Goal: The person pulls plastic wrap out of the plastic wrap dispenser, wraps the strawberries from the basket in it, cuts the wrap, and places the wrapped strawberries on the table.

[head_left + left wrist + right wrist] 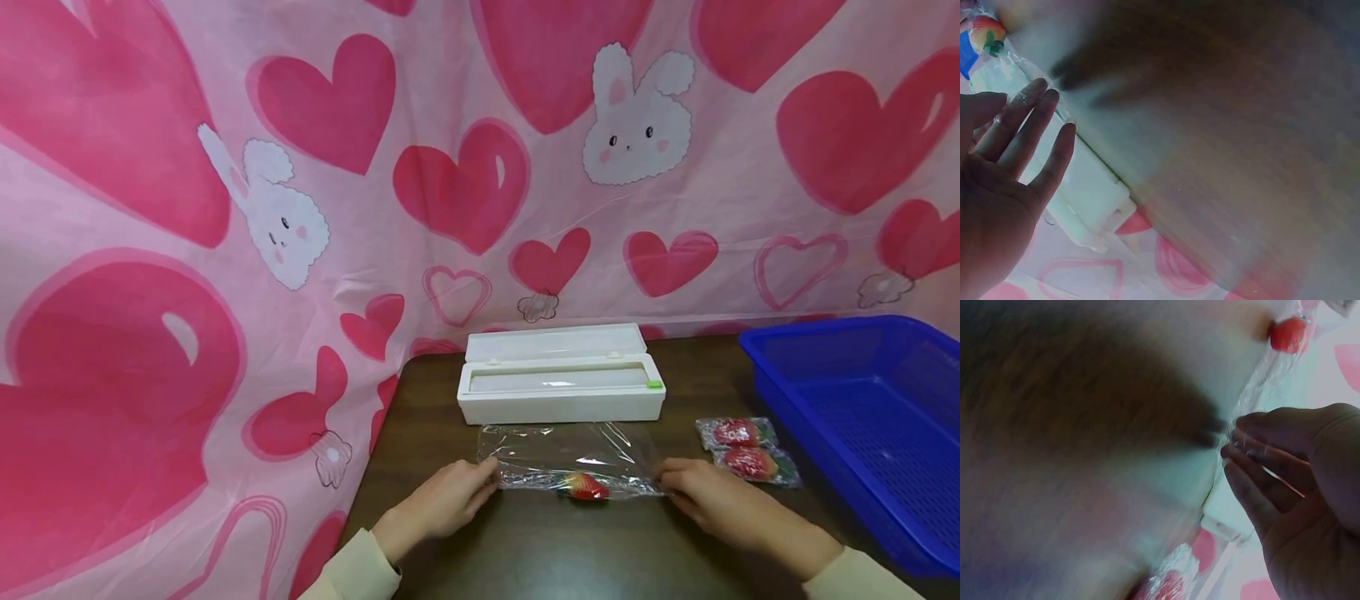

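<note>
A strawberry (587,487), red with a yellowish end and green leaves, lies at the near edge of a sheet of clear plastic wrap (551,446) on the dark table. At the sheet's near left corner, my left hand (453,498) pinches the film between thumb and fingertips. My right hand (705,493) pinches the near right corner. Between the hands the film is bunched along the strawberry (1289,334). Seen from the left wrist, the other fingers of the left hand (1013,159) are spread. The right hand's fingertips (1238,428) meet at the film edge.
Behind the sheet stands a white wrap dispenser box (558,408), its lid (555,342) raised, with a roll inside and a green slider (655,384). Two wrapped strawberries (753,463) lie right of the right hand, beside a blue basket (806,417). A pink heart-patterned cloth (360,250) hangs behind.
</note>
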### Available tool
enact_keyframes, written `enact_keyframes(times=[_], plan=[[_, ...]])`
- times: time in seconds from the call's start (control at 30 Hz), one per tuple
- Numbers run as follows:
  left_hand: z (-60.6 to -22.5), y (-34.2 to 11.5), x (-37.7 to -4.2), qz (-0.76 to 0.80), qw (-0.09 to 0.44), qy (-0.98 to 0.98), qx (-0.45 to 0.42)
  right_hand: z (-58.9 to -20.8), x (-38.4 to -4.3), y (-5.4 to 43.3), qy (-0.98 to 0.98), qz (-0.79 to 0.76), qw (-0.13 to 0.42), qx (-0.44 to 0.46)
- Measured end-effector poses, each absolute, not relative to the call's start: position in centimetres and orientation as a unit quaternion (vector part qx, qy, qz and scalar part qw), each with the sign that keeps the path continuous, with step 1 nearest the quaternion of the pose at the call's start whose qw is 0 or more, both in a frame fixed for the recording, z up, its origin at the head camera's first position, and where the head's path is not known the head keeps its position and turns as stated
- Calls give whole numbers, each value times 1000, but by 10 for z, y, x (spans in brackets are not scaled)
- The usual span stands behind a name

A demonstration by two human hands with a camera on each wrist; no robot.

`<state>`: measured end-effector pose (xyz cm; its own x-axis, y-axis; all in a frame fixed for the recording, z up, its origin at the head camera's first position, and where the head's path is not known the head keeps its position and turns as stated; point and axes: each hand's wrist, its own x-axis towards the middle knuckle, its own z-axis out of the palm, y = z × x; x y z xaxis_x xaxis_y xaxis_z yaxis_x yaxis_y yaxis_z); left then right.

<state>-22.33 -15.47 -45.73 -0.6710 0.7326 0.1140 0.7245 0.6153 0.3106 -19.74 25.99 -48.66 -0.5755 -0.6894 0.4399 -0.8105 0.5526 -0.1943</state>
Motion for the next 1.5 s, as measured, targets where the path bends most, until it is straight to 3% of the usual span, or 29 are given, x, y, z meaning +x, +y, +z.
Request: enact_keyframes(times=[0.2,0.43,0.67,0.93,1.17,1.4,1.5], plan=[[-459,-161,-226,229,8,879,418,-488,-206,269,-830,265,156,466],[-459,-163,-229,280,23,882,380,-478,-210,275,-854,321,45,408],[-456,-158,-234,290,29,895,336,-470,-216,276,-850,376,-6,368],[-453,-147,-240,256,9,917,306,-470,-227,271,-843,454,-114,264],[-456,-141,-244,192,3,937,291,-469,-231,264,-877,398,-81,256],[-440,-126,-238,141,-42,937,318,-447,-224,236,-924,258,96,266],[-436,-115,-236,150,3,924,351,-447,-223,218,-905,286,68,307]])
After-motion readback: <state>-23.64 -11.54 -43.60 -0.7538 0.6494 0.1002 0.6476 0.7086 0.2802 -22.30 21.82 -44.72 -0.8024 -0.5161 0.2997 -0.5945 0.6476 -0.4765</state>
